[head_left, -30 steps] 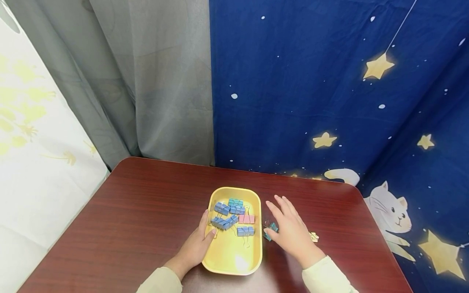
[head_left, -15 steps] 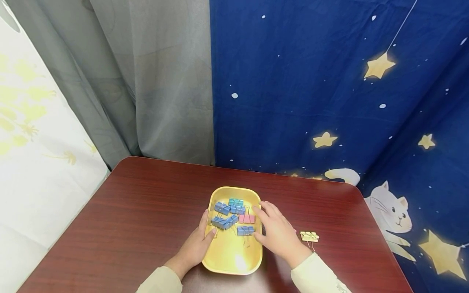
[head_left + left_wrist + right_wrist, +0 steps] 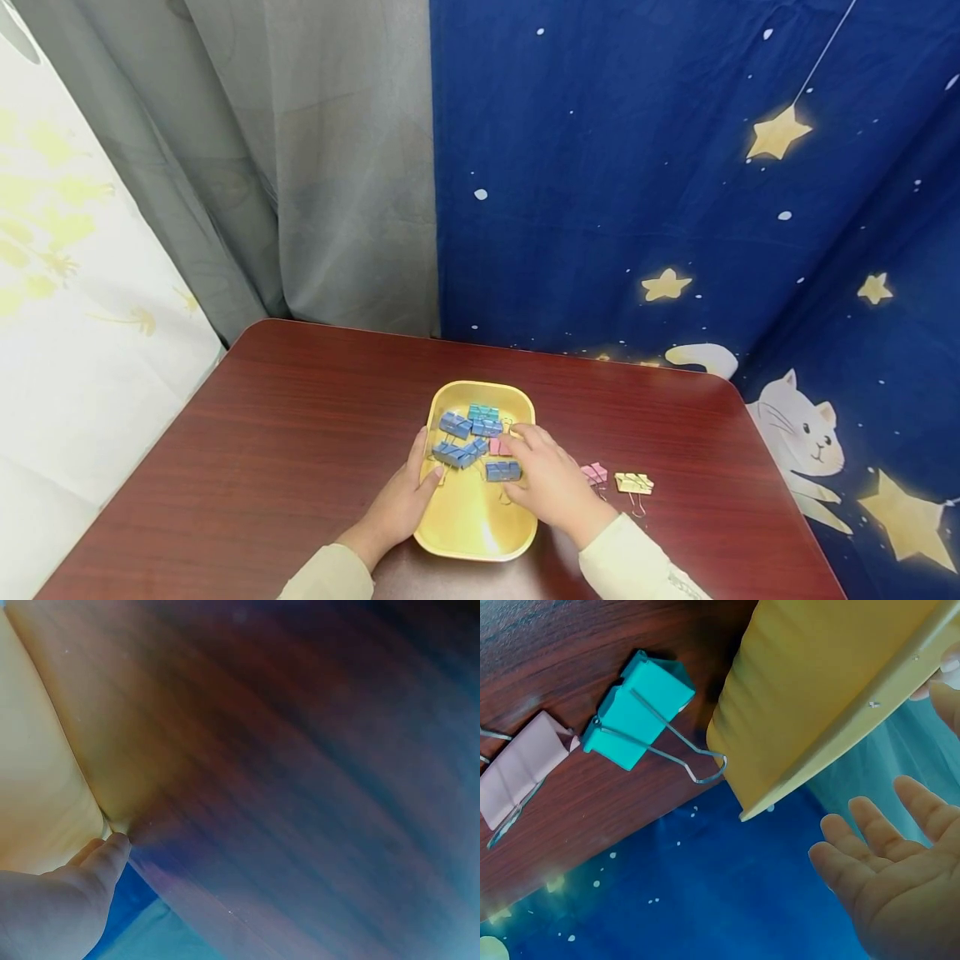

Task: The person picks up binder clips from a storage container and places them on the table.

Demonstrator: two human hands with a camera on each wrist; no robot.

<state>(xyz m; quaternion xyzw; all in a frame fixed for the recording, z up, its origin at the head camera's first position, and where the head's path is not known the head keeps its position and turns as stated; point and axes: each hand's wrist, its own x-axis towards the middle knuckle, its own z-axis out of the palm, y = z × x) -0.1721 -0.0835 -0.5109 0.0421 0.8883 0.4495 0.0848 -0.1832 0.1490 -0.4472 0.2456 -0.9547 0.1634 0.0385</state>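
My left hand [image 3: 401, 504] grips the left side of a yellow tray [image 3: 450, 529], thumb over the rim and fingers along the outer wall. Inside lie several blue binder clips [image 3: 455, 425], a teal binder clip [image 3: 483, 412] and a pink binder clip [image 3: 498, 447]. My right hand [image 3: 551, 479] reaches over the right rim, fingertips close to the pink clip and a blue clip [image 3: 502, 472]. In the right wrist view its fingers are spread and hold nothing. Beneath that hand, a second teal binder clip [image 3: 641, 709] lies on the table beside the tray, hidden in the head view.
To the right of the tray, another pink binder clip [image 3: 595, 474] and a yellow binder clip [image 3: 633, 483] lie on the dark red wooden table [image 3: 315, 400]. Grey and blue star-patterned curtains [image 3: 570, 208] hang behind the table's far edge.
My right hand has moved left from above the table to over the tray's right side, uncovering the pink and yellow clips on the table. The left hand stays at the tray.
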